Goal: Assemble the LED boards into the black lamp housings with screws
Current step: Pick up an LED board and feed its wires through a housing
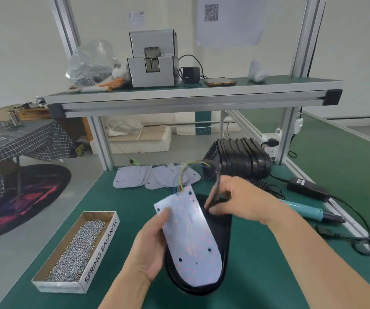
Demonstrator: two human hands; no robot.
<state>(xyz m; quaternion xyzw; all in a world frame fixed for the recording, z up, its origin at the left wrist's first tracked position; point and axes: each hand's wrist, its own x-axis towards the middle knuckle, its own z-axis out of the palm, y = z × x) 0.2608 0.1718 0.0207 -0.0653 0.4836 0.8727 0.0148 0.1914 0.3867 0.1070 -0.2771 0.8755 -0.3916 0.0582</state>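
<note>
In the head view, the LED board point(190, 237) is gripped at its left edge by the left hand point(150, 248), long axis pointing away, above the black lamp housing point(220, 228) just right of that grip. Its wires point(182, 177) seem pinched by the right hand point(242, 201) beyond.

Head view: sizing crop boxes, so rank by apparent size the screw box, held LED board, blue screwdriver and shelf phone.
1. screw box and LED board: alike, unranked.
2. blue screwdriver.
3. phone.
</note>
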